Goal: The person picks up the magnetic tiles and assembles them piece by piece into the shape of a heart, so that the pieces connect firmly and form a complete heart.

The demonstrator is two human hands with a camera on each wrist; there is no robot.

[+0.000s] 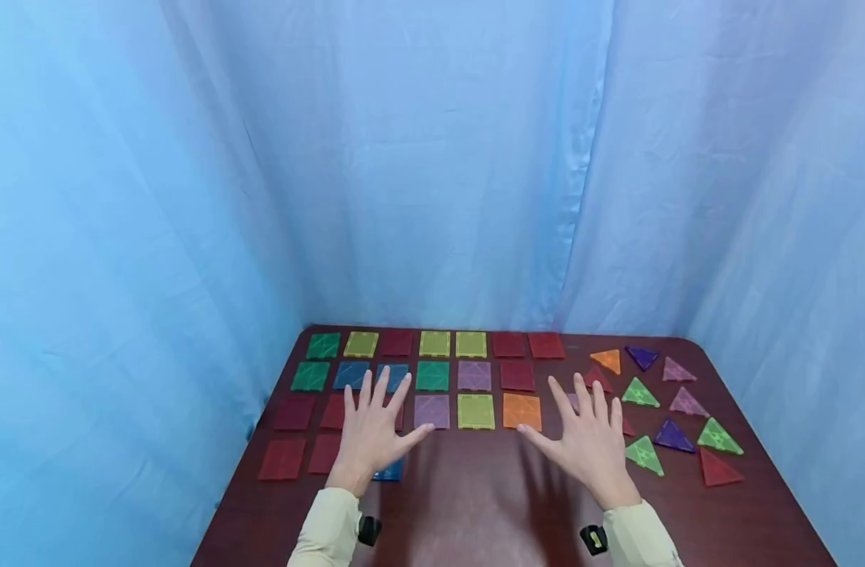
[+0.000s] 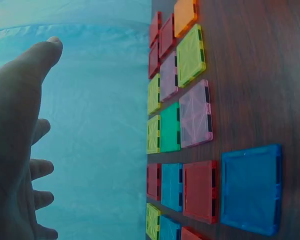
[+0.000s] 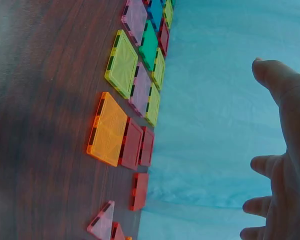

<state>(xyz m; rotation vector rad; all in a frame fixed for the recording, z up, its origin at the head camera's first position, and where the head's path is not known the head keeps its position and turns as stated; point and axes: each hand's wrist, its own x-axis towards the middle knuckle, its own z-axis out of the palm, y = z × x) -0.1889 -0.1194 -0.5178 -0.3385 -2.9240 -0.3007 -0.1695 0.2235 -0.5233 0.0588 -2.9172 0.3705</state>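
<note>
My left hand (image 1: 372, 429) hovers above the left half of the table, fingers straight and spread, holding nothing. Below it lie flat square tiles, among them a blue tile (image 2: 251, 189) and a red tile (image 2: 200, 191), partly covered by the hand in the head view. My right hand (image 1: 590, 437) is likewise raised with spread fingers and holds nothing. An orange square tile (image 1: 521, 411) lies just left of its thumb. Triangular tiles, such as a green triangle (image 1: 644, 455), lie to its right, and a few are partly hidden behind its fingers.
Square tiles in red, green, yellow, blue and purple form rows on the dark wooden table (image 1: 468, 512). Purple triangles (image 1: 675, 435) and others are scattered at the right. A light blue curtain (image 1: 432, 173) surrounds the table at the back and sides.
</note>
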